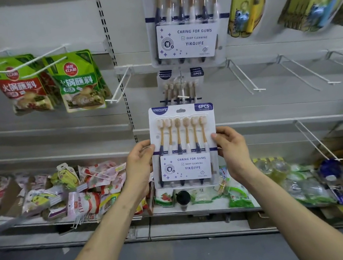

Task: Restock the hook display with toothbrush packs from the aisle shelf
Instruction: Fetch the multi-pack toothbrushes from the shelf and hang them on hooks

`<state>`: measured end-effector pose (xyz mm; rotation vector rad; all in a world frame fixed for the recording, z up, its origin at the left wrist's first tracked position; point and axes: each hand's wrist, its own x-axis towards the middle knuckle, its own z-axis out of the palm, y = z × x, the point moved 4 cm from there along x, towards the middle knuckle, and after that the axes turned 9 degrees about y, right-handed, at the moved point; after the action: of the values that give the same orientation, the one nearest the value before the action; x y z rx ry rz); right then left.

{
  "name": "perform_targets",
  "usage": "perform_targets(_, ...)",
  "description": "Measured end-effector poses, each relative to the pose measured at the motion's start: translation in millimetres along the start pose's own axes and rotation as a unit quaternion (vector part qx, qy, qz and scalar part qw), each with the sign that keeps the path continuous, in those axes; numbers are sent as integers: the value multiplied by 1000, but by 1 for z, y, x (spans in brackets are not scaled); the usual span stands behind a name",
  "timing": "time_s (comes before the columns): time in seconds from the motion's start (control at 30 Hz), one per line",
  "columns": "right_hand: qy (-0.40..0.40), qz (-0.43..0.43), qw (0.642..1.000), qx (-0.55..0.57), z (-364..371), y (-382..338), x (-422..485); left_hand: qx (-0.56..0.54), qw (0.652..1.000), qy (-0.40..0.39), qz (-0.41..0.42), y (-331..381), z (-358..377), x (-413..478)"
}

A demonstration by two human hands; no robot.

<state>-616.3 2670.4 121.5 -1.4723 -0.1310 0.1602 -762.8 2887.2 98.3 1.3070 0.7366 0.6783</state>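
Two-handed grip: pinches a toothbrush pack (184,145) at its side edges with left hand (140,160) and right hand (230,144). Holds it upright just below a hook (183,96) carrying a matching pack (180,85). Faces green sauce pouches (51,82) at left, bare hooks (244,78) at right, jumbled packets on the shelf (198,208) below.

We hold a toothbrush pack (184,145) between our left hand (139,162) and right hand (231,146). Just above and behind it, a second pack (179,85) hangs on a hook (183,97), with a third pack (183,19) higher. Sauce pouches (51,82) hang to the left and wire hooks (244,78) jut out on the right. On the bottom shelf (170,212) lie what seem to be loose packets (83,193).
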Motion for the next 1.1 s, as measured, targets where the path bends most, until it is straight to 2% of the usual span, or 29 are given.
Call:
perform_targets(0.47,16,4,1000,-2,7,4,58,10,1000,22,6,6,30,48)
perform_targets(0.87,52,20,995,-85,41,23,158,140,989,46,27,-4,82,164)
perform_targets(1.1,77,27,987,-138,65,18,214,163,983,81,16,3,110,216)
